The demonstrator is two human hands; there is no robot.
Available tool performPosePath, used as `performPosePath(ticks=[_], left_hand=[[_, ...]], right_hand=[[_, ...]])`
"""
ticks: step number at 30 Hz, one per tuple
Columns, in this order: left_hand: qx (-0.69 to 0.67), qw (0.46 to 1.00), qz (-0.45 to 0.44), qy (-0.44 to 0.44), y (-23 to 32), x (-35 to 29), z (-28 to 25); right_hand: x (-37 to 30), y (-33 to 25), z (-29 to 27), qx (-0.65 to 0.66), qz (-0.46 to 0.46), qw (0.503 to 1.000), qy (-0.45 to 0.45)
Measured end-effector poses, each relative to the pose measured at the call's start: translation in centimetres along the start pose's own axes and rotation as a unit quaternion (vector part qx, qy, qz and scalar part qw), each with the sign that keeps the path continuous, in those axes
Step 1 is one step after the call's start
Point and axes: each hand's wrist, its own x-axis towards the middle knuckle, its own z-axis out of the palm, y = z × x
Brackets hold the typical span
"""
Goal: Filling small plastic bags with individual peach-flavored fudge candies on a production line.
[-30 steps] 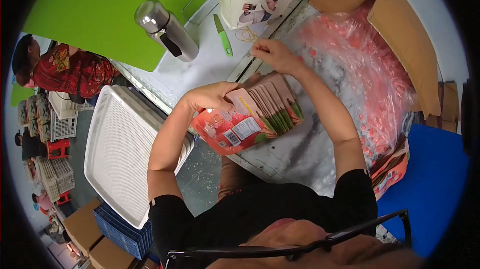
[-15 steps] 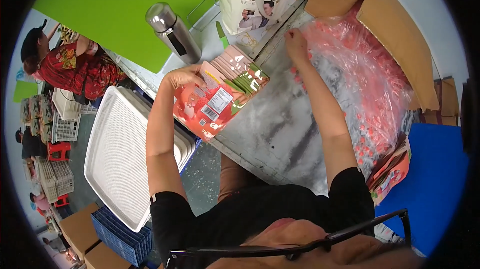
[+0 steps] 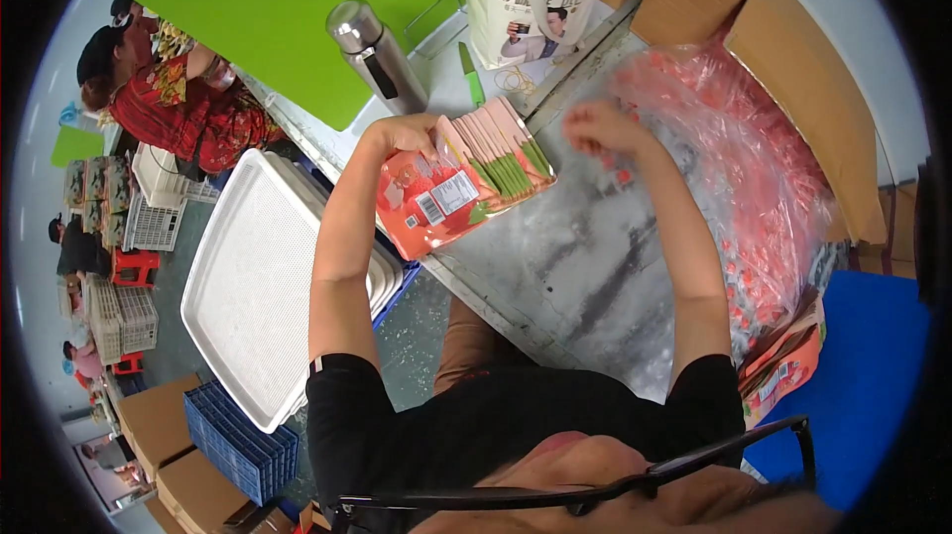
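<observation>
My left hand is closed on the upper left edge of the front pouch in a fanned stack of flat, glossy red and pink pouches. The stack lies at the table's near left edge, its green-and-pink tops overlapping in a row to the right. Right of it, my right hand hovers over the grey table, a little blurred, with fingers curled inward. Whatever its fingertips hold is too small to make out. Small red wrapped pieces lie just below that hand.
A clear plastic bag of red pieces spills from a cardboard box on the right. A steel thermos, a green-handled knife and a white tote bag stand or lie behind. White trays are stacked at left.
My right hand has come back from beside the plastic bag, nearer to the pouches. My left hand keeps its hold on the stack. The whole view has shifted slightly.
</observation>
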Motion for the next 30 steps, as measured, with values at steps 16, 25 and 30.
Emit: performPosePath(ticks=[16, 25, 30], left_hand=[[0.265, 0.794, 0.059, 0.544, 3.0, 0.2, 21.7], [0.242, 0.796, 0.189, 0.522, 0.5, 0.1, 18.7], [0.258, 0.795, 0.137, 0.532, 1.7, -0.8, 20.0]], right_hand=[[3.2, 8.7, 14.5, -0.03, -0.173, 0.905, 0.387], [-0.2, 6.9, 13.5, -0.143, -0.184, 0.871, 0.432], [-7.1, 11.1, 0.2, -0.315, -0.024, 0.803, 0.505]])
